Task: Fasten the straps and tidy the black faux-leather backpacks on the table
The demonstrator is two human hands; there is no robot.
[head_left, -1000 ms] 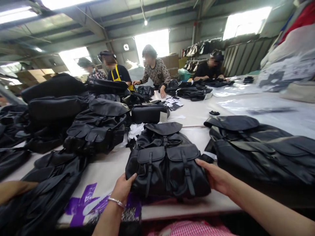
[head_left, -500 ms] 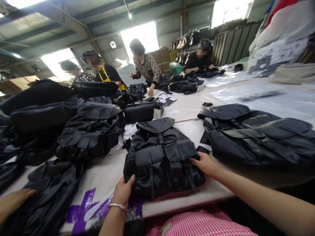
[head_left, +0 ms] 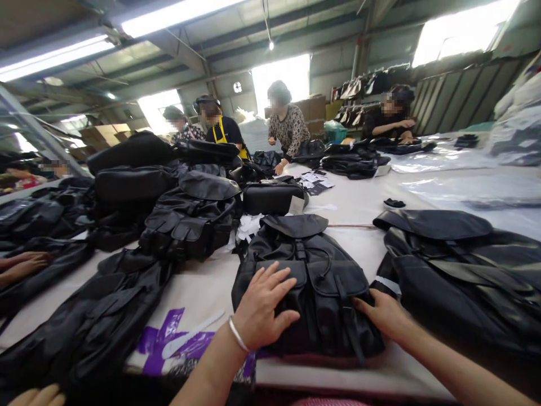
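A black leather-look backpack point(head_left: 313, 242) lies front up before me, with a top flap, two front pockets and hanging straps. Over its left front pocket my left hand point(head_left: 266, 307) is spread flat, fingers apart, a silver bangle on the wrist. My right hand point(head_left: 380, 313) grips the backpack's lower right side; the thumb is on top and the other fingers are partly hidden. Just right of it lies another black backpack point(head_left: 456, 270) with a white strip beside it.
More black backpacks point(head_left: 190, 220) are piled at the left, one point(head_left: 101, 304) lying near a co-worker's hand point(head_left: 25, 268). Purple tape point(head_left: 158, 344) marks the table edge. Paper tags point(head_left: 315, 180) and plastic sheets point(head_left: 439, 160) lie farther back. Several co-workers stand across the table.
My left hand has moved from the backpack's lower left edge up onto its pocket and opened. My right hand stays at the right side. The view has turned left.
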